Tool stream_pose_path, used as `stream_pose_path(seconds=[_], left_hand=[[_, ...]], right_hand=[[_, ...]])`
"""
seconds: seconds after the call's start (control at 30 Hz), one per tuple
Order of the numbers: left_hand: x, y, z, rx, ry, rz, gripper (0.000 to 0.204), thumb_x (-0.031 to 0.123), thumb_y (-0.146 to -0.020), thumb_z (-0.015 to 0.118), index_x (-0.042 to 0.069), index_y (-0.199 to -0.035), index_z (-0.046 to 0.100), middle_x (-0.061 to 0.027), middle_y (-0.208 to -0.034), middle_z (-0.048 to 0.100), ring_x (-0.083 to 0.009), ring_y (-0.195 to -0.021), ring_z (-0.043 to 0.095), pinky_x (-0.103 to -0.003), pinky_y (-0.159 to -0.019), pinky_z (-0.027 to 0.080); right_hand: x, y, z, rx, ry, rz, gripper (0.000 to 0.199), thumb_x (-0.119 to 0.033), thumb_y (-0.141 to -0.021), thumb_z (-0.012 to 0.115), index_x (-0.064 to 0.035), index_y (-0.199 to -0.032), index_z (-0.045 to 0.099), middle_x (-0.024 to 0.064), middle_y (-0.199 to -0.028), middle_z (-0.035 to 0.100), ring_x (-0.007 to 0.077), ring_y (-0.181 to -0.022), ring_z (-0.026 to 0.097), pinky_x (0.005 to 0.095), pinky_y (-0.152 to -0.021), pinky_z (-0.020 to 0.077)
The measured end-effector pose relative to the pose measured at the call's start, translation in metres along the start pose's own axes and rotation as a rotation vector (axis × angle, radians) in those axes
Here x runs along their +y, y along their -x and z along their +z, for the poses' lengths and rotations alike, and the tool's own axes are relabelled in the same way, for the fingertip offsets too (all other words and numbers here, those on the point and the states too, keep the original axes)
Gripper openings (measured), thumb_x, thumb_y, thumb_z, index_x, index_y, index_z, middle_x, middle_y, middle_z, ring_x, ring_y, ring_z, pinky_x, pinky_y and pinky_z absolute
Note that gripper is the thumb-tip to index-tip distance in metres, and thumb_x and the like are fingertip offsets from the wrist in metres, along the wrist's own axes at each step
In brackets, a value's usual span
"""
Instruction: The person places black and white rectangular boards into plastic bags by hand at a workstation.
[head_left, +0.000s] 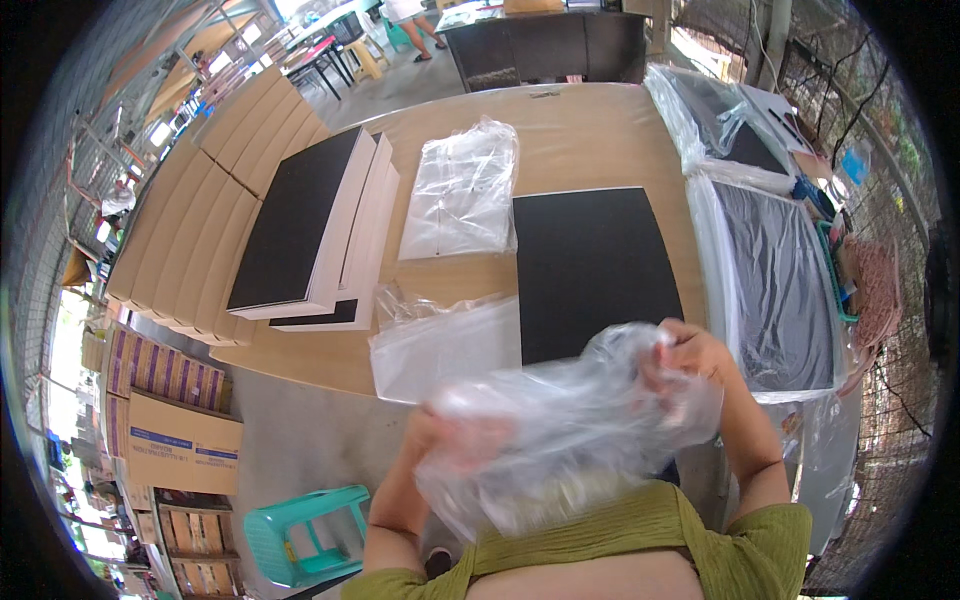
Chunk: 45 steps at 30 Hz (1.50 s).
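A clear plastic bag point(570, 430), blurred by motion, stretches between my two hands at the near edge of the table. My right hand point(692, 358) pinches its upper right part. Behind the film, my left hand point(455, 430) is on its left side, smeared, with its fingers partly hidden. Just beyond the bag a black board point(595, 265) lies flat on the table, its near end covered by the plastic. To its left a flat clear bag point(445, 345) hangs slightly over the edge. Farther back rests a pile of clear plastic bags point(460, 190).
Stacked black-topped white boards point(310, 215) stand at the left of the brown table point(580, 125), beside rows of cardboard boxes point(190, 240). At right lie plastic-wrapped black boards point(775, 285). A teal stool point(275, 540) and more cartons point(185, 440) stand on the floor at left.
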<state>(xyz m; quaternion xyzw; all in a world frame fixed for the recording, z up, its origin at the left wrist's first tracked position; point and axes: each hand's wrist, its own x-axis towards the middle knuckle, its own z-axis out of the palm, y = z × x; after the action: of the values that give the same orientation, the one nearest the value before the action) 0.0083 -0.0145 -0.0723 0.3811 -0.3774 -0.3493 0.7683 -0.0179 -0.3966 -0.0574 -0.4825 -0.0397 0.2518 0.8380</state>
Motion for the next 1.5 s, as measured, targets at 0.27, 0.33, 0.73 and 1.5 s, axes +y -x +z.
stream_pose_path(seconds=[0.27, 0.33, 0.73, 1.5], left_hand=[[-0.04, -0.012, -0.034, 0.355, 0.837, 0.39, 0.055, 0.057, -0.092, 0.044, 0.013, -0.123, 0.057, -0.0032, -0.07, 0.053, -0.0161, -0.057, 0.049, -0.032, -0.055, 0.044], [-0.025, -0.036, -0.016, 0.308, 0.9, 0.381, 0.055, 0.055, -0.091, 0.047, 0.012, -0.126, 0.055, -0.0032, -0.073, 0.054, -0.0146, -0.058, 0.05, -0.03, -0.055, 0.043], [-0.08, -0.044, 0.039, 1.206, -0.83, -0.359, 0.034, -0.001, -0.083, 0.062, 0.002, -0.116, 0.055, -0.0152, -0.095, 0.055, -0.0165, -0.077, 0.056, -0.028, -0.061, 0.045], [0.014, -0.02, 0.073, 0.551, -0.26, -0.22, 0.084, -0.002, -0.073, 0.063, 0.001, -0.148, 0.024, -0.0107, -0.153, 0.025, -0.013, -0.118, 0.046, -0.024, -0.096, 0.034]], right_hand=[[0.012, 0.004, 0.003, -0.711, -0.176, -0.401, 0.037, -0.034, -0.071, 0.079, -0.0024, -0.087, 0.07, 0.0073, -0.09, 0.067, 0.0297, -0.094, 0.057, 0.0492, -0.088, 0.0396], [0.018, 0.008, 0.003, -0.24, -0.5, -0.528, 0.032, -0.021, -0.073, 0.069, -0.0001, -0.097, 0.065, 0.0079, -0.077, 0.062, 0.0244, -0.086, 0.058, 0.0472, -0.085, 0.0429], [0.023, 0.035, 0.016, 1.061, 1.043, -0.327, 0.021, 0.003, -0.073, 0.052, 0.0043, -0.093, 0.06, 0.0137, -0.078, 0.053, 0.0238, -0.07, 0.053, 0.0361, -0.069, 0.0446], [0.044, 0.111, 0.006, 0.686, -0.045, 0.118, 0.039, 0.013, -0.058, 0.075, -0.001, -0.092, 0.062, 0.005, -0.082, 0.062, 0.0114, -0.07, 0.062, 0.0221, -0.059, 0.05]])
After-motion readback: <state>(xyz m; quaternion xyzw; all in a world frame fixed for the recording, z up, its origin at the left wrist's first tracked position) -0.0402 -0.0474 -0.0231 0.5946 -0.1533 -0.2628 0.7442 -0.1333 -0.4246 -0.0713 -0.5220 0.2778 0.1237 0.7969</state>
